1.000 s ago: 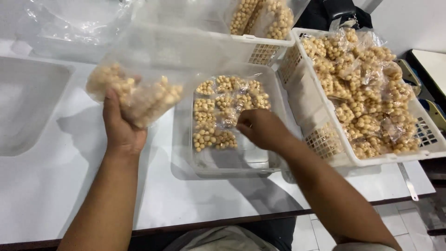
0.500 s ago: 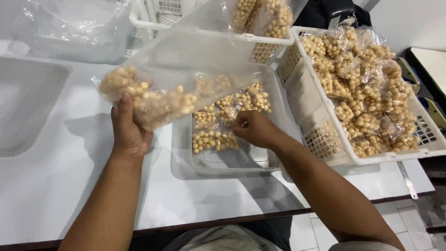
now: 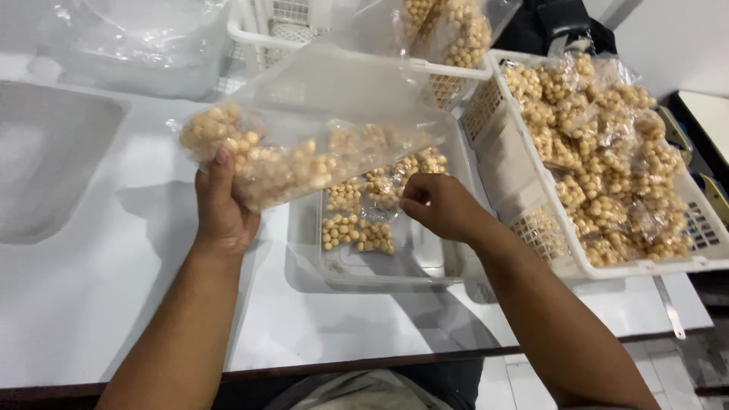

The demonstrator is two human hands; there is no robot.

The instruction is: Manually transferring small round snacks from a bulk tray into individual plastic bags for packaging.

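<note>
Two hands stretch a clear bag of round tan snacks over a tray.

At nine o'clock a grey tray [image 3: 45, 159] lies on the white tabletop [image 3: 114, 304]. The left hand [image 3: 222, 209] is closed around the bag [image 3: 304, 144] at its filled end, thumb on top, seemingly to keep the contents bunched there. The right hand [image 3: 439, 206], fingers curled, pinches the bag's lower edge above the clear tray [image 3: 380, 266]. At three o'clock a white basket [image 3: 531, 228] holds filled packets.
</note>
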